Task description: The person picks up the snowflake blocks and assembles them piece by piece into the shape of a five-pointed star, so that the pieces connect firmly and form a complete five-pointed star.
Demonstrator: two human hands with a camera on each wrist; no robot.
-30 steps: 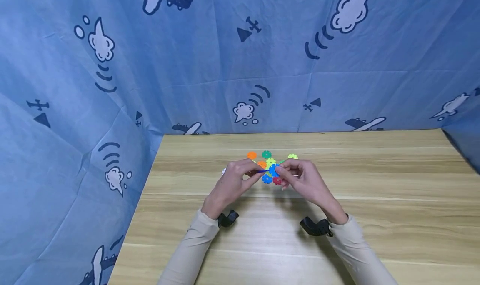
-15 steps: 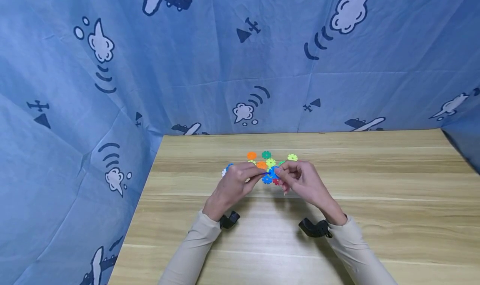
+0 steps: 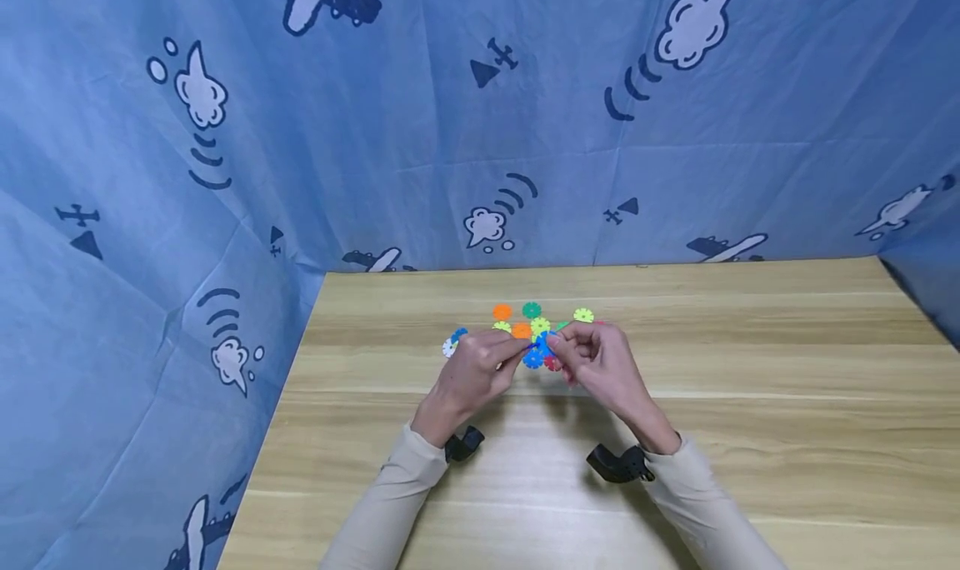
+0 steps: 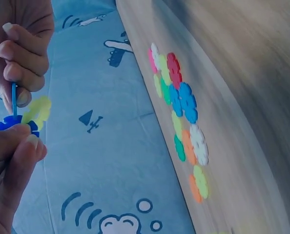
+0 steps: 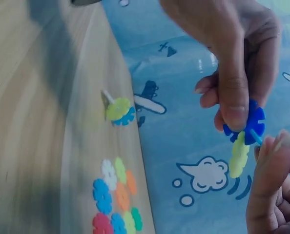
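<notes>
Plastic meets plastic above a pale wood-grained worktop: the person's left hand pinches a dark-blue notched disc between thumb and finger, while the right hand grips a lighter-blue notched disc the same way. Both pieces sit directly between the hands, touching at an angle — whether one is slotted into the other cannot be told. A yellow-green notched disc adjoins the dark-blue one.

Loose discs lie flat on the worktop, beyond and partly below the hands, among them an orange disc, a green disc and a red disc. Just left of the left hand rests a small cluster of white, yellow-green and blue discs — its white piece tilted up. Blue cloth printed with aeroplanes and clouds hangs behind.
</notes>
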